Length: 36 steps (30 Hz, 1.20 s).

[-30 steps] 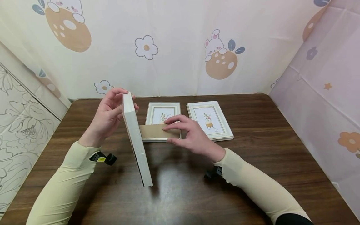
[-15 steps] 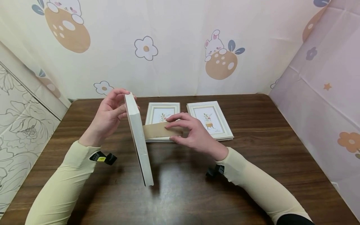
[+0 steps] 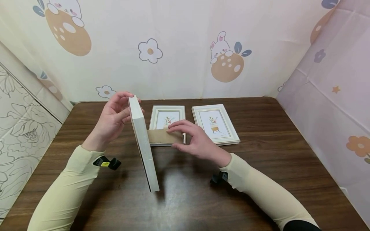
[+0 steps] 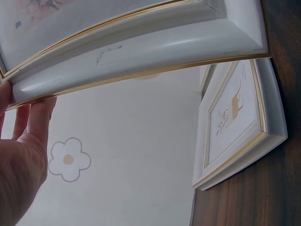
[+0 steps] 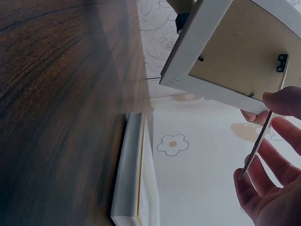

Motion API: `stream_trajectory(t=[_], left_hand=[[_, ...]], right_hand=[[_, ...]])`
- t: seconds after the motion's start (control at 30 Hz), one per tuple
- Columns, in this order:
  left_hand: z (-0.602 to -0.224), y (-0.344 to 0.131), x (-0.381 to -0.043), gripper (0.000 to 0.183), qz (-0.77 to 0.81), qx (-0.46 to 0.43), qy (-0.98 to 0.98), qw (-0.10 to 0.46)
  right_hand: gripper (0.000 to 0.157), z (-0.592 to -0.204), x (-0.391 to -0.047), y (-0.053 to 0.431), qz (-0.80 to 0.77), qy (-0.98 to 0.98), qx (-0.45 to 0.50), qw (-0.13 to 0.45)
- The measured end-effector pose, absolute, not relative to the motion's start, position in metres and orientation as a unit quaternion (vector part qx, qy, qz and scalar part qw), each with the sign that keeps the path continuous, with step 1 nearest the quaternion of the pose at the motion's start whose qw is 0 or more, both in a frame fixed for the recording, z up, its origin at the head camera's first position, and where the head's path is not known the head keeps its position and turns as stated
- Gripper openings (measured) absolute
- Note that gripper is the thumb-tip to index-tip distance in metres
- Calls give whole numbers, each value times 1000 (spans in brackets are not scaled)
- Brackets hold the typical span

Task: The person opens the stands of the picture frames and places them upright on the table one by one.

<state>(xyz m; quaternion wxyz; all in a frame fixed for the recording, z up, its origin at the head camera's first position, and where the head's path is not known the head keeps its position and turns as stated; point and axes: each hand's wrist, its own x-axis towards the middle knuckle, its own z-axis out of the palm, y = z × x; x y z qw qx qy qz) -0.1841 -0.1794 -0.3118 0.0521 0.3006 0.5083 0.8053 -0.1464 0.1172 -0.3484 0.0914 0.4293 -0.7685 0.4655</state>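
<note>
My left hand (image 3: 111, 120) grips the upper edge of a white picture frame (image 3: 143, 144), held upright with its side edge toward me. In the left wrist view its gold-lined front (image 4: 155, 52) shows. The right wrist view shows its brown backing board (image 5: 240, 52) with a black hinge (image 5: 281, 62). From that hinge a flat brown easel stand (image 3: 160, 136) sticks out to the right. My right hand (image 3: 199, 141) has the stand between thumb and fingers, with the thumb below and fingertips on its broad face. The stand appears edge-on in the right wrist view.
Behind the stand lies a white picture frame (image 3: 154, 117) with a plant print. To its right is another, similar frame (image 3: 232, 131), apparently stacked on one more. All rest on a dark wooden table (image 3: 245, 192). A patterned cloth (image 3: 182, 70) hangs at the back.
The stand tilted slightly up as my right hand shifted right, then came back down and left. The upright frame barely moved, and my left hand keeps its grip.
</note>
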Motion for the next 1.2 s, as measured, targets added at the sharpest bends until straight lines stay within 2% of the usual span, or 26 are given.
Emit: stream_trajectory(t=[0.87,1.2], left_hand=[[-313,-179,-185,33,803,290,517,56],[-315,-181,-182,31,806,250,537,22]], right_hand=[[37,-358,-147,118,462,-774,426,79],[36,-360,-147,123,466,-783,407,65]])
